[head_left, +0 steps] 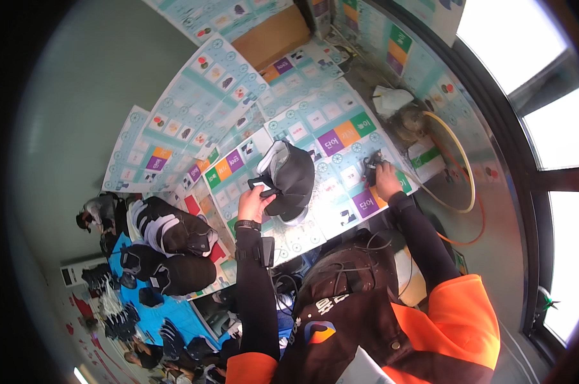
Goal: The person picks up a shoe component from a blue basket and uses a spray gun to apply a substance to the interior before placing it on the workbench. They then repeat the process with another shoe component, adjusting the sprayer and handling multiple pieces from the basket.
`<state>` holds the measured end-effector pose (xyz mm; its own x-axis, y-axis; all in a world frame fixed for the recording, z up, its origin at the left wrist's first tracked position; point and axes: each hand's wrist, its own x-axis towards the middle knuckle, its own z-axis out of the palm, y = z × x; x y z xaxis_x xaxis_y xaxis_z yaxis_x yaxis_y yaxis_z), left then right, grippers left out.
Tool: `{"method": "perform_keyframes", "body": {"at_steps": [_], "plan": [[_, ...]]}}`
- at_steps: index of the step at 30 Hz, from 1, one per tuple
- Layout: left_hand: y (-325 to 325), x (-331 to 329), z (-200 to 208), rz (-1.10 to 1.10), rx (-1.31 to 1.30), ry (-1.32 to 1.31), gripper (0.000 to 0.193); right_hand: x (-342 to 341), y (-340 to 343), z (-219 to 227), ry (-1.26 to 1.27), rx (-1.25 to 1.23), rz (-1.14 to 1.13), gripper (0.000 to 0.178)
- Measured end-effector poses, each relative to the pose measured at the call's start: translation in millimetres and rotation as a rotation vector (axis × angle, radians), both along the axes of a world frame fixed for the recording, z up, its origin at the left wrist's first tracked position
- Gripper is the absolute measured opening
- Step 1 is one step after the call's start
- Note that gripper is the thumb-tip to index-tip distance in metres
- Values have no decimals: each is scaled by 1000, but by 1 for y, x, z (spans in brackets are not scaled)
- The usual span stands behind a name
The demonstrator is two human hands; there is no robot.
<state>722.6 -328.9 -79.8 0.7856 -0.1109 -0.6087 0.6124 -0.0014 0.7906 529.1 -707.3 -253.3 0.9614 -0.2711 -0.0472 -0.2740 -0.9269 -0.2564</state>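
Note:
A black high-top shoe with a pale lining stands in the middle of the worktable. My left hand is closed on a black strap-like part of the shoe, which carries a small white patch. Farther right, my right hand wraps round a small dark spray gun, apart from the shoe. A pale hose runs near the gun, but where it joins is hard to see. My fingertips are partly hidden on both hands.
Printed sheets cover the table and stand as panels behind it. Several black shoes lie at the left, near a blue cloth. An orange hose loops at the right, by the windows. Another person is far left.

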Motion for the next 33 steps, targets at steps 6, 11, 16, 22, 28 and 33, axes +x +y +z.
{"method": "perform_keyframes", "body": {"at_steps": [6, 11, 16, 22, 28, 33], "plan": [[-11, 12, -20, 8, 12, 30, 25, 9, 24, 120, -234, 999, -312, 22], [-27, 17, -24, 12, 40, 45, 23, 20, 51, 188, -52, 1093, 66, 19], [-29, 19, -25, -3, 45, 36, 22, 25, 65, 183, -337, 1020, -91, 15], [-24, 18, -23, -24, 37, 43, 23, 16, 56, 179, -191, 1050, 106, 16], [-22, 15, -22, -50, 17, 14, 22, -2, 38, 192, -109, 1006, 73, 18], [-2, 25, -22, -101, 19, 36, 26, -10, 30, 188, -171, 994, -45, 20]]}}
